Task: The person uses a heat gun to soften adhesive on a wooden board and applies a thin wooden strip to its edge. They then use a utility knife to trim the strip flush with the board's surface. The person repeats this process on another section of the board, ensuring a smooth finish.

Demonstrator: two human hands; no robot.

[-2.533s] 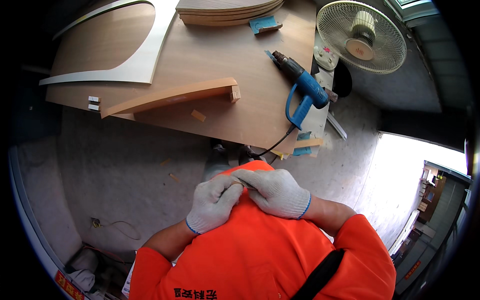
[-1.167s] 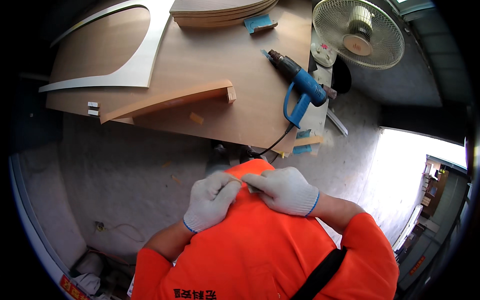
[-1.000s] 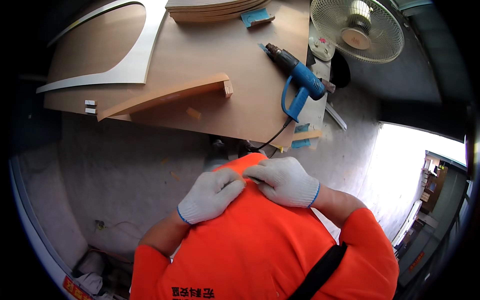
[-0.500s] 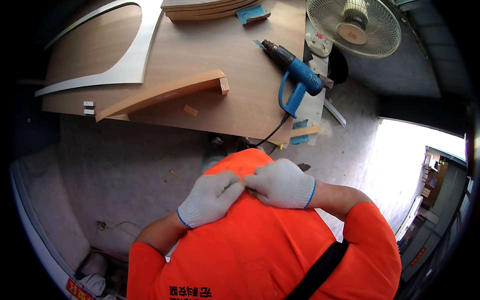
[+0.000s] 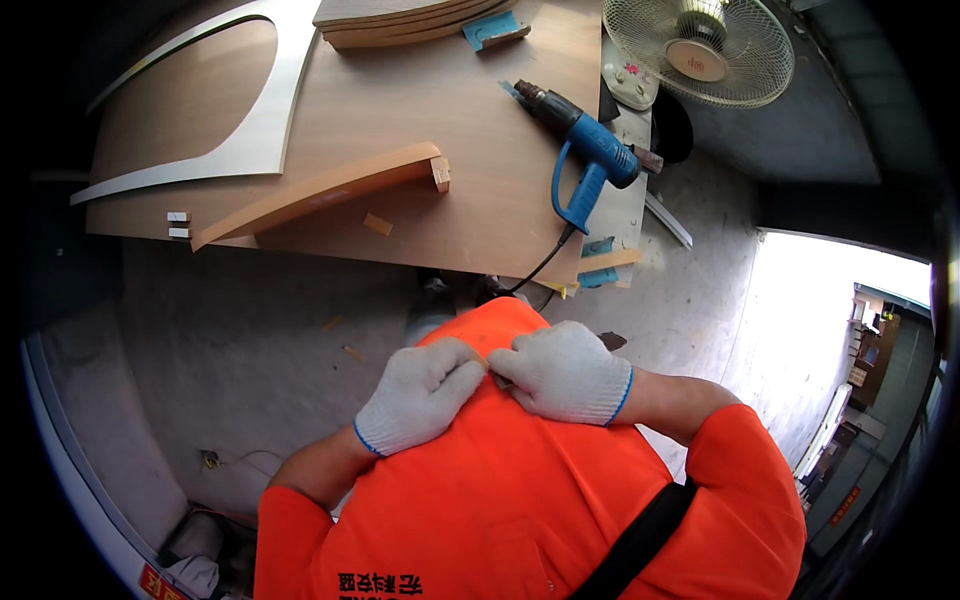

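Note:
In white knit gloves with blue cuffs, my left hand and my right hand meet in front of my orange shirt. Both are closed, thumbs and fingers pressed together, fingertips nearly touching. Whatever lies between them is too small or hidden to make out. Beyond them, on the wooden table, lies a blue heat gun, its nozzle pointing to the far left and its cord running down past the table's edge. A curved wooden piece with a block at its right end rests near the front edge.
A white curved frame lies at the table's left, and curved wooden strips are stacked at the back. A wire-caged fan stands at the far right. Small wood scraps lie on the table. Grey floor surrounds me.
My view has shifted slightly, so the table things sit a little further left. Both hands stay together in nearly the same place, still closed.

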